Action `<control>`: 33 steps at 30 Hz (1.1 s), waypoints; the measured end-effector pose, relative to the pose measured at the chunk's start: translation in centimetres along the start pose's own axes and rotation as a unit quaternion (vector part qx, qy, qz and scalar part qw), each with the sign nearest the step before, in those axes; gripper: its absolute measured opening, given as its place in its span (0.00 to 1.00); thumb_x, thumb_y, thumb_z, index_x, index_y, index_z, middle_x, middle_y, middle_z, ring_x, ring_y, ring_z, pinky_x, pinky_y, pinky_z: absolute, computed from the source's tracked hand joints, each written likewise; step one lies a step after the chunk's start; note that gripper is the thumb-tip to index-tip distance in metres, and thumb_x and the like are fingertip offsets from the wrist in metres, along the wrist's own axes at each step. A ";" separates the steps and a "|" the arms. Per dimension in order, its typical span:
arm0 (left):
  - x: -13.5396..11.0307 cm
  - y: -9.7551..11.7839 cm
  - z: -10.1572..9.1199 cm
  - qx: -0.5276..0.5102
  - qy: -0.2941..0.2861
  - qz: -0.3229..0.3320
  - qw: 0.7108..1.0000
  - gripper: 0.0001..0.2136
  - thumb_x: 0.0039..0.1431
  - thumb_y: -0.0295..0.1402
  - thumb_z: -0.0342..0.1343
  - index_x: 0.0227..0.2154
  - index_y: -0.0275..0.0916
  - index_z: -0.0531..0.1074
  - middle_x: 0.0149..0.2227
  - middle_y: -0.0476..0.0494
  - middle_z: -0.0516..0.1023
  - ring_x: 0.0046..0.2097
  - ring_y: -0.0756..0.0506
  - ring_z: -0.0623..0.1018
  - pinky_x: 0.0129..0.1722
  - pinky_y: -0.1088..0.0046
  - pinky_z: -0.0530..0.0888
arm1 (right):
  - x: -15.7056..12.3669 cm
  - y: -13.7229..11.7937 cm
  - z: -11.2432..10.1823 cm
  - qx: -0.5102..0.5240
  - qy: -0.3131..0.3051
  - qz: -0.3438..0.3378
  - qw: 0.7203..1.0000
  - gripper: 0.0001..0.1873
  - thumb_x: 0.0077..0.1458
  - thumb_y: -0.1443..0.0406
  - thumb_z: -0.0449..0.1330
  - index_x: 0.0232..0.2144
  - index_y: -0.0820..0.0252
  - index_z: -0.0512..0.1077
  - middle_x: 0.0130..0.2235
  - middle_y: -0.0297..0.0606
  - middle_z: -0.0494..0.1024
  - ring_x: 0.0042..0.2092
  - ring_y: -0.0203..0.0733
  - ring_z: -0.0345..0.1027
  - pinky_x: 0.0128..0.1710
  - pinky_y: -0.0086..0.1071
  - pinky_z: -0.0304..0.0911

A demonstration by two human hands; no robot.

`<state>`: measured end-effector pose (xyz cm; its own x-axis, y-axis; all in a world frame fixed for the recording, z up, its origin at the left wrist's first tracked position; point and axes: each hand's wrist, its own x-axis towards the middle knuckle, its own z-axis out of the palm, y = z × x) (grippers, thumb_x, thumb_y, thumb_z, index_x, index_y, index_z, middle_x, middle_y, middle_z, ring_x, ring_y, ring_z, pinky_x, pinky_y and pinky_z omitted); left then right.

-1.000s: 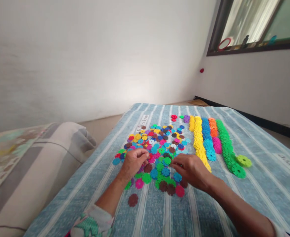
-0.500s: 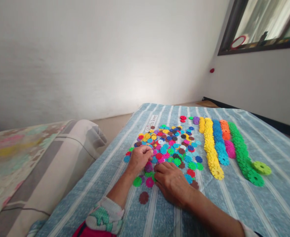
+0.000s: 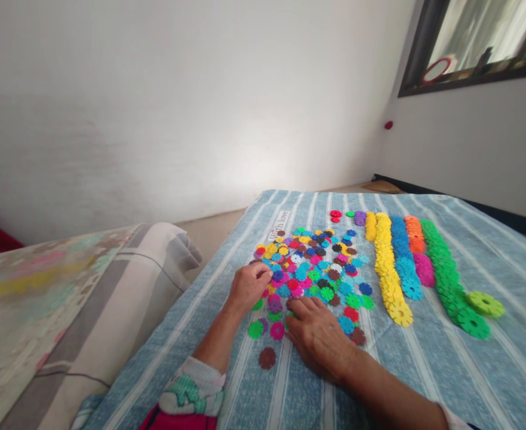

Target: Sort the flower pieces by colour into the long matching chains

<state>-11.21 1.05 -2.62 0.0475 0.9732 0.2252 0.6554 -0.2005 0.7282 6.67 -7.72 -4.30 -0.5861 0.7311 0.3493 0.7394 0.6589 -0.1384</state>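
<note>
A mixed heap of plastic snowflake discs (image 3: 314, 275) in many colours is spread over a blue striped cloth (image 3: 227, 394). At the heap's left edge, my left hand (image 3: 250, 288) has thumb and fingers pinched together; what may be between them is too small to tell. My right hand (image 3: 319, 331) lies palm down at the near edge, fingers curled together over the discs, fingertips hidden. Just left of it are a pink disc (image 3: 277, 331) and a green disc (image 3: 256, 329). Closer to me lies a single brown disc (image 3: 267, 358).
To the right, discs lie in overlapping colour rows: yellow (image 3: 385, 263), blue (image 3: 398, 236), orange (image 3: 414, 233), pink (image 3: 424, 270) and green (image 3: 444, 269). A lime disc (image 3: 485, 304) sits beside the green row. A patterned cover (image 3: 88, 310) is at left; a white wall (image 3: 177, 107) stands behind.
The view has shifted slightly, so the cloth and discs appear a little further right. My left hand has moved slightly left relative to the heap. My right hand stays at the near edge.
</note>
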 end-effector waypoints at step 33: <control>0.1 -1.1 -2.8 0.154 -0.211 0.036 0.965 0.09 0.42 0.27 0.54 0.31 0.35 0.73 0.21 0.55 0.64 0.25 0.51 0.65 0.26 0.76 0.58 | 0.6 -2.5 4.0 0.071 0.166 0.030 0.983 0.07 0.49 0.69 0.65 0.32 0.61 0.71 0.36 0.39 0.73 0.42 0.48 0.63 0.46 0.43 0.61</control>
<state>-14.02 1.02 -1.64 0.3610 0.9304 -0.0628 0.8289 -0.2893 0.4788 3.13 -8.19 -7.40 -0.3845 0.6868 0.6168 0.7022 0.6514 -0.2876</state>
